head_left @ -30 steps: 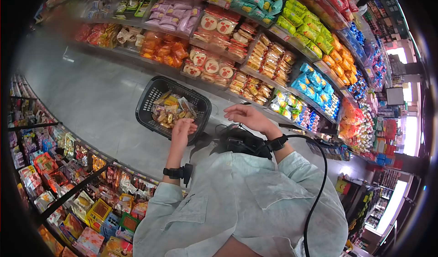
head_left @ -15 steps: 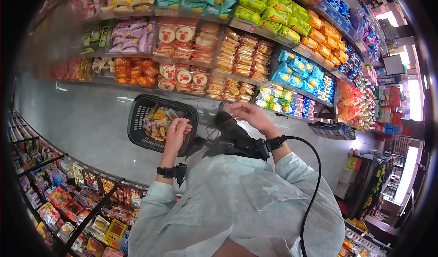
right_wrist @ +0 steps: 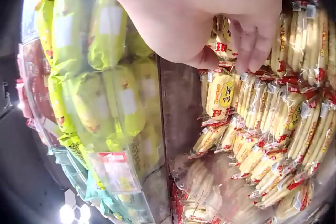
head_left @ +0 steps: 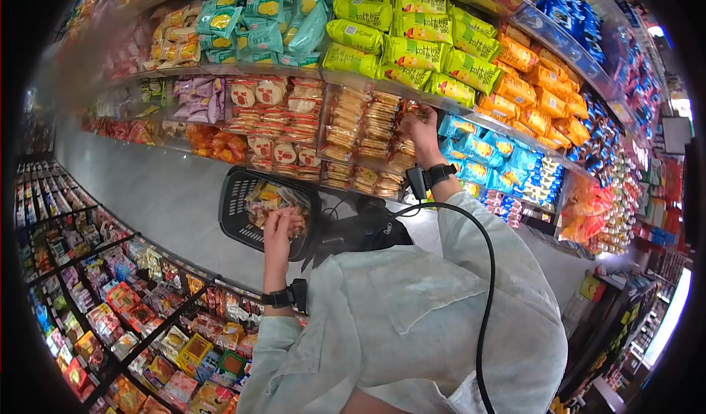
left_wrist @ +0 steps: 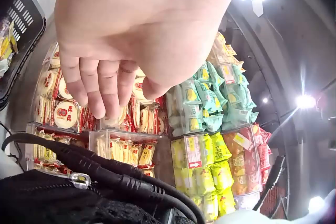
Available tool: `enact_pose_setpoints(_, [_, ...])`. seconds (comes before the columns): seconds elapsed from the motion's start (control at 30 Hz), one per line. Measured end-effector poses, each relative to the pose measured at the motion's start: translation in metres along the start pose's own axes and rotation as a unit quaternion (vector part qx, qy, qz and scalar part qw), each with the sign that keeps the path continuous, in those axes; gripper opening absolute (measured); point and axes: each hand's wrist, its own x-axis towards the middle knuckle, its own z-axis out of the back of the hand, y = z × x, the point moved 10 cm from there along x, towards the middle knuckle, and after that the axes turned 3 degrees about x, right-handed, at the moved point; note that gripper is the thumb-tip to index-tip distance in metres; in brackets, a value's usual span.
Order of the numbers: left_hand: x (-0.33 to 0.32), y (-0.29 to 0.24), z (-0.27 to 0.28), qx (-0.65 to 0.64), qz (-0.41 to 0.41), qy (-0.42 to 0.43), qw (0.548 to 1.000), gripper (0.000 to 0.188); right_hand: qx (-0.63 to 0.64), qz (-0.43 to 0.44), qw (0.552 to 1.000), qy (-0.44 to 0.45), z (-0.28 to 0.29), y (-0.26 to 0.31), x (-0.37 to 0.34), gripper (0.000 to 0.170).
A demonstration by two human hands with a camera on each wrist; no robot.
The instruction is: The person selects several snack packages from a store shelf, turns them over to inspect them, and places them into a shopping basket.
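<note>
My right hand [head_left: 421, 133] reaches into a shelf bin of wrapped crackers [head_left: 376, 126]. In the right wrist view, the hand [right_wrist: 205, 8] pinches a clear-and-red cracker packet [right_wrist: 224, 37] between thumb and fingers, above rows of similar packets [right_wrist: 257, 106]. My left hand [head_left: 279, 230] hangs over the right part of a black basket [head_left: 227, 207], which holds small wrapped snacks [head_left: 259, 195]. The left wrist view shows that hand [left_wrist: 142, 24] with relaxed, slightly bent fingers and nothing held.
Green packets [head_left: 416, 51] fill the bin above the crackers; blue packets [head_left: 478, 151] and orange packets [head_left: 540, 87] lie to the right. Grey floor [head_left: 154, 193] runs left of the basket. Another snack display [head_left: 158, 296] stands at the lower left. A black cable [head_left: 491, 267] crosses my right sleeve.
My right hand has moved up from beside my body to the cracker bin and now pinches a packet. The shelves appear nearer. My left hand stays over the basket.
</note>
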Motion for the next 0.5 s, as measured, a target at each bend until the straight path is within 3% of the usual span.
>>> enact_pose_setpoints(0.13, [-0.006,0.002,-0.01,-0.003,0.015,-0.029,0.999,0.028,-0.018,-0.042,0.999,0.02,-0.002,-0.004,0.026,0.033])
enact_pose_setpoints(0.23, [-0.007,0.007,-0.016,-0.016,0.031,-0.035,0.999,0.027,-0.049,-0.049,0.998,-0.013,0.007,-0.015,0.034,0.032])
enact_pose_setpoints(0.5, [0.001,-0.012,-0.03,0.002,0.025,-0.013,1.0,0.024,0.031,-0.066,0.996,-0.041,0.011,-0.02,0.019,0.044])
